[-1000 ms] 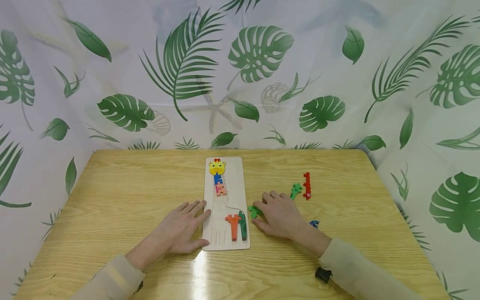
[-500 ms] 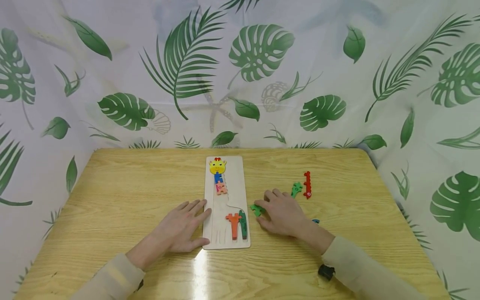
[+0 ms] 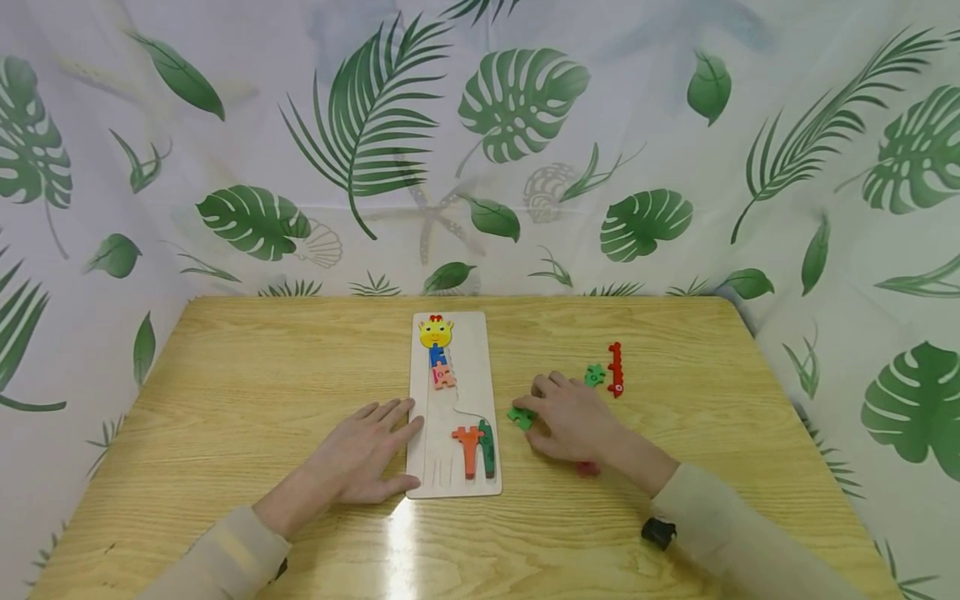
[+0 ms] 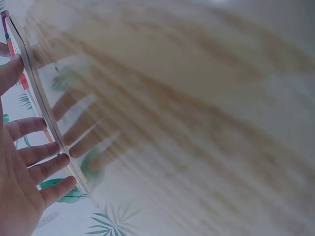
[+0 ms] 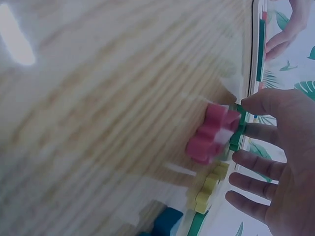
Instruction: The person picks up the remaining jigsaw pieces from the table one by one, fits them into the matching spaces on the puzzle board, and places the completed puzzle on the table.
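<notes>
In the head view my left hand (image 3: 363, 454) lies along the left edge of a pale wooden puzzle board (image 3: 468, 350), fingers extended and touching it; the left wrist view shows those fingers at the board's edge (image 4: 42, 105). Set in the board are a yellow giraffe head (image 3: 436, 333), a blue piece (image 3: 437, 357), a pink piece (image 3: 444, 377), an orange piece (image 3: 469, 450) and a dark green piece (image 3: 487, 450). Right of the board, my right hand (image 3: 573, 417) pinches a bright green puzzle piece (image 3: 520, 417) between thumb and index finger, low over the table.
Beyond the right hand lie another green piece (image 3: 595, 375) and a long red piece (image 3: 617, 369). A pinkish-red piece (image 5: 211, 132), a yellow piece (image 5: 211, 187) and a blue piece (image 5: 167, 221) show in the right wrist view. Leaf-printed cloth (image 3: 525, 250) stands behind the wooden table (image 3: 285, 350).
My right hand has shifted slightly right and away from the board, the bright green piece moving along with it. A red piece now shows below the wrist, while the blue one has become covered.
</notes>
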`<action>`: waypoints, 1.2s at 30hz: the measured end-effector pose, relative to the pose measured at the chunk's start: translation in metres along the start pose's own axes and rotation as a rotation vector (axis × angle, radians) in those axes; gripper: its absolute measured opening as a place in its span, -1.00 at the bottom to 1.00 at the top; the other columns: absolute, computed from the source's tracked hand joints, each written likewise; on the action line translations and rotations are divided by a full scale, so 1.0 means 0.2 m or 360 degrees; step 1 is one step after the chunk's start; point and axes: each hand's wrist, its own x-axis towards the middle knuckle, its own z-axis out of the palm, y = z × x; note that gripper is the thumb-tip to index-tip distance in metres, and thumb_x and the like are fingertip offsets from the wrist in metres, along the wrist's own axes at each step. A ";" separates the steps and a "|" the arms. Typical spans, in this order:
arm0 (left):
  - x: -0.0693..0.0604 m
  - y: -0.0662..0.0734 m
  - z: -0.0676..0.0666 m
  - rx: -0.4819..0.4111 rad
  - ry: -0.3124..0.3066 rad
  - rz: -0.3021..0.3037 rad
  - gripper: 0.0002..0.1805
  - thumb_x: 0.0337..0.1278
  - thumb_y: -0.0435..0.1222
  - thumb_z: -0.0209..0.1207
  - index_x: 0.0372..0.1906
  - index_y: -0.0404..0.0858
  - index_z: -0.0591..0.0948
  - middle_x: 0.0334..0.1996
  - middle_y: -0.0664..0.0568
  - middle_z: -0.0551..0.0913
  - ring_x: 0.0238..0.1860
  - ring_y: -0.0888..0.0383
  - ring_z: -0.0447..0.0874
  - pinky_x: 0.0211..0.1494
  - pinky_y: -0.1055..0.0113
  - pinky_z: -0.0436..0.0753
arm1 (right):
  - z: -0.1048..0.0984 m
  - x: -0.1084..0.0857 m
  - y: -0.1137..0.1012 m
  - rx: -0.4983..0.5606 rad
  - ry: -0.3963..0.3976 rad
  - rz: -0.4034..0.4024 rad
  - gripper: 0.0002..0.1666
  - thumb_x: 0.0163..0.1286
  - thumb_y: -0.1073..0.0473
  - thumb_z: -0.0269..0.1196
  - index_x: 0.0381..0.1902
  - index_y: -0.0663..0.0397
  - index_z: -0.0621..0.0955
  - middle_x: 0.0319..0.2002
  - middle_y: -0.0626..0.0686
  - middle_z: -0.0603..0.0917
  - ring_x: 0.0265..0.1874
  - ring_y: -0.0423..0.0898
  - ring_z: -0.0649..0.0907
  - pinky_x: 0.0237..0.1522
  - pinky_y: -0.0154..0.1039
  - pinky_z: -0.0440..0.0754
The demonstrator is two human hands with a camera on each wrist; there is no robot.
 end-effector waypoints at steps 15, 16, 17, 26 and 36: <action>-0.01 0.00 0.00 0.0019 0.0013 -0.0006 -0.07 0.36 0.35 0.09 0.56 -0.21 0.42 0.60 -0.25 0.35 0.59 -0.22 0.39 0.63 -0.14 0.44 | -0.03 -0.01 0.03 0.0071 -0.0077 -0.0020 -0.51 0.33 0.04 0.35 0.23 -0.16 0.71 0.00 0.01 0.66 -0.01 -0.02 0.61 -0.08 -0.09 0.71; -0.01 0.00 -0.01 0.0020 0.0011 -0.0007 -0.08 0.36 0.35 0.09 0.56 -0.21 0.42 0.60 -0.25 0.35 0.59 -0.22 0.38 0.62 -0.14 0.44 | -0.03 -0.01 0.03 0.0070 -0.0071 -0.0021 -0.51 0.34 0.03 0.35 0.24 -0.16 0.71 0.01 0.02 0.66 -0.01 -0.01 0.61 -0.08 -0.09 0.71; -0.01 0.00 -0.01 0.0020 0.0011 -0.0005 -0.08 0.36 0.34 0.09 0.56 -0.21 0.42 0.60 -0.25 0.35 0.59 -0.22 0.38 0.62 -0.14 0.44 | -0.03 -0.01 0.03 0.0065 -0.0060 -0.0024 -0.51 0.36 0.01 0.35 0.24 -0.17 0.71 0.02 0.02 0.67 -0.02 -0.01 0.62 -0.09 -0.09 0.71; -0.01 0.00 -0.01 0.0026 0.0009 0.0001 -0.08 0.38 0.35 0.07 0.57 -0.19 0.41 0.60 -0.25 0.35 0.59 -0.22 0.38 0.62 -0.12 0.45 | -0.02 -0.03 0.05 0.0092 0.0037 0.0020 -0.43 0.39 -0.14 0.37 0.29 -0.08 0.67 0.10 0.09 0.68 0.04 0.06 0.66 -0.05 -0.04 0.76; -0.01 -0.01 -0.01 0.0015 -0.0002 -0.0005 -0.08 0.37 0.37 0.07 0.57 -0.16 0.42 0.61 -0.22 0.34 0.59 -0.21 0.38 0.62 -0.13 0.45 | 0.01 -0.05 0.08 0.0047 0.0105 0.0108 -0.39 0.38 -0.29 0.38 0.23 -0.08 0.70 0.02 0.05 0.70 0.00 0.04 0.65 -0.04 -0.03 0.74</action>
